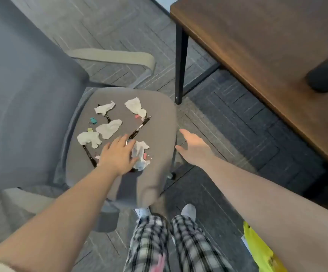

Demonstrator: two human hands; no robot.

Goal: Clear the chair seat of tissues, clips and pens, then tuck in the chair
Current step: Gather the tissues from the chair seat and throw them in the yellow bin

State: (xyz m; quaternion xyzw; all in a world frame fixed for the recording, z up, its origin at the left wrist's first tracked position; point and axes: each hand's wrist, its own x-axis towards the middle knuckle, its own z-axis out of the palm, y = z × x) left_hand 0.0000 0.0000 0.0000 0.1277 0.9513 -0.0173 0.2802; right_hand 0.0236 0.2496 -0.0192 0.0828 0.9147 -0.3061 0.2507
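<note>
The grey chair seat (159, 107) holds several crumpled white tissues, such as one at the far right (135, 107) and one at the left (89, 138). Black pens lie among them: one near the middle (140, 127), one at the front left (89, 156). A teal clip (93, 120), a yellow clip (90, 129) and a pink clip (137, 116) are scattered about. My left hand (118, 156) lies flat, fingers spread, over the seat, touching a crumpled tissue (140, 154). My right hand (193, 148) hovers open beside the seat's right edge, holding nothing.
The chair's tall backrest (21, 95) fills the left, with an armrest (116, 56) behind the seat. A brown wooden desk (257, 46) on a black leg (180, 65) stands at the right. A yellow bag (261, 252) sits by my right leg. Carpet tiles cover the floor.
</note>
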